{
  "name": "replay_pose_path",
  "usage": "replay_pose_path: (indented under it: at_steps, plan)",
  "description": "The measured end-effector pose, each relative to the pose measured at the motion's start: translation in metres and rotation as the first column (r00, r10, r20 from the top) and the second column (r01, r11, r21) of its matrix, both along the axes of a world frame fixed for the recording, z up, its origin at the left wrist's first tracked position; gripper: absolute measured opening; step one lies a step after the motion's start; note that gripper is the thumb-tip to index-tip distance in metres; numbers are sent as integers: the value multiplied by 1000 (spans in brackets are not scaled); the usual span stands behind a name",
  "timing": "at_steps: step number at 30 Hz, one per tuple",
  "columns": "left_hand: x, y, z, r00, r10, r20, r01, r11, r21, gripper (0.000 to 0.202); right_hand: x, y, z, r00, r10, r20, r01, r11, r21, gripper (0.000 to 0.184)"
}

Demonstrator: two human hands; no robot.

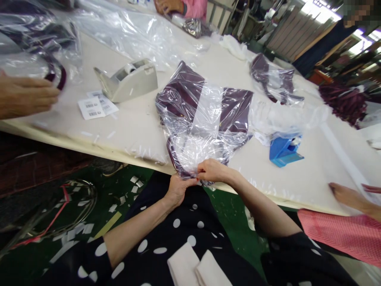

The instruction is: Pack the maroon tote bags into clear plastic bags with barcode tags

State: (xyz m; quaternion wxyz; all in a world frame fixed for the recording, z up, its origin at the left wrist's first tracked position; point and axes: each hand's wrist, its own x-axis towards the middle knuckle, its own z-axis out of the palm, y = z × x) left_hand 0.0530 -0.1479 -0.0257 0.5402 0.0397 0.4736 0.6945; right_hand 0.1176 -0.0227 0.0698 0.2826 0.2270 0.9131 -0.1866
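A dark purple handbag (184, 95) lies in a clear plastic bag (205, 107) on the table, with a white band across its middle and its handle toward me. At the table's front edge, my left hand (178, 188) is closed on the near end of the plastic bag. Touching it from the right, my right hand (212, 171) pinches the same plastic edge. Some of the fingers of both hands are hidden. To the right sits a blue tape dispenser (285, 149); to the left stands a grey tape dispenser (131, 81) beside white barcode labels (97, 106).
Another person's hand (29, 95) is at the left by a wrapped dark bag (38, 28). At the right, a co-worker's hand (351, 196) touches white sheeting. A second wrapped purple handbag (274, 77) lies farther back. Tape scraps line the table edge (145, 153).
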Motion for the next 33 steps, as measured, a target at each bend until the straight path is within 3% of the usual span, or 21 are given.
replay_pose_path:
  at_steps: [3,10,17,23,26,28,31,33]
  plan:
    - [2,2,1,999,38,24,-37,999,-28,30,3,1,6,999,23,-36,-25,999,-47,19]
    - [6,4,8,991,83,106,-71,991,-110,27,16,-4,9,981,-41,-190,45,999,14,23]
    - [6,5,8,985,128,116,-107,980,-170,27,13,-11,-5,991,-64,-119,96,954,283,22]
    - [6,6,10,989,108,102,-86,977,-196,25,7,-1,-9,972,-211,-106,234,919,317,31]
    - [5,6,12,989,107,103,-83,974,-209,23,10,15,-10,951,-287,-111,305,925,227,41]
    - [5,5,14,988,109,112,-82,972,-219,23,17,20,-10,935,-331,-128,345,932,109,32]
    - [3,3,17,986,99,133,-67,972,-224,22,34,7,-8,865,-306,-397,388,910,144,16]
    - [1,2,21,982,84,167,-47,975,-216,21,50,-16,-9,767,-130,-629,359,899,252,20]
